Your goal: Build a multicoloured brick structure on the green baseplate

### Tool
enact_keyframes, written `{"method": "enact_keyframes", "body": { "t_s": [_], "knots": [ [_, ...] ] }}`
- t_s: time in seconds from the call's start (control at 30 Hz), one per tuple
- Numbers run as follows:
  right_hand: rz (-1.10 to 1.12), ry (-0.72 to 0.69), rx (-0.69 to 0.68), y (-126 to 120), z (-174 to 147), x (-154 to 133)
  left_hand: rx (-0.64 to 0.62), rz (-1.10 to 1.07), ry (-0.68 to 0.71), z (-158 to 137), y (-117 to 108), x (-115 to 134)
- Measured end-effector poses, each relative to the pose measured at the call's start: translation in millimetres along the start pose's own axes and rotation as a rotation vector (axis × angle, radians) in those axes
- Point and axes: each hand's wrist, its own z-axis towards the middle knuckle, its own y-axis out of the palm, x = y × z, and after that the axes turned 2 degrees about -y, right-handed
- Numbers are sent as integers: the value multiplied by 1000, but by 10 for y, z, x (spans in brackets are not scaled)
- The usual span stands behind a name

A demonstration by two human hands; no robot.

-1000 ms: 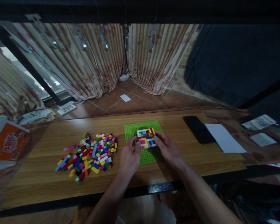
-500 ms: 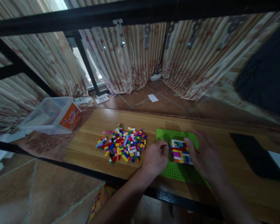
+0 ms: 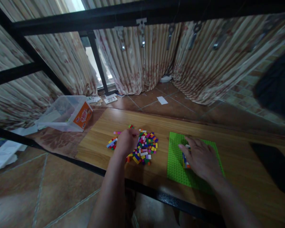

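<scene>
My left hand is over the left part of a pile of small colourful toy bricks. Its fingers are drawn together at the pile, and whatever they hold, if anything, is hidden. On the wooden table lies a green studded baseplate bearing a low block built of many-coloured bricks. My right hand rests over that block with thumb and fingers stretched out, covering most of it. Only the block's left side shows beside the thumb.
A clear plastic box with an orange label stands beyond the table's left end. To the right lies a dark flat object. A black metal bar with hanging hooks crosses above, and curtains hang behind.
My left hand has gone from the block's left side over to the brick pile. My right hand now covers the block. The view has shifted a little to the left.
</scene>
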Motion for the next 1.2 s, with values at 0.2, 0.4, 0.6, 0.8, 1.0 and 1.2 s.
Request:
{"method": "enact_keyframes", "body": {
  "t_s": [0.2, 0.4, 0.6, 0.8, 1.0, 1.2],
  "knots": [
    [-60, 57, -73, -6, -21, -29, -174, 495, -71, -97, -58, 45],
    [-17, 78, -50, -17, -31, -26, -161, 606, -121, -110, -3, 109],
    [-7, 71, -35, -16, -38, -15, -139, 623, -139, -135, 51, 130],
    [21, 63, -19, -19, -44, -13, -130, 613, -106, -137, 112, 107],
    [66, 73, -4, -20, -35, -35, -105, 574, -90, -141, 72, 102],
    [439, 190, 69, -125, -17, -8, -47, 366, 19, -105, 71, 163]
  ]
}}
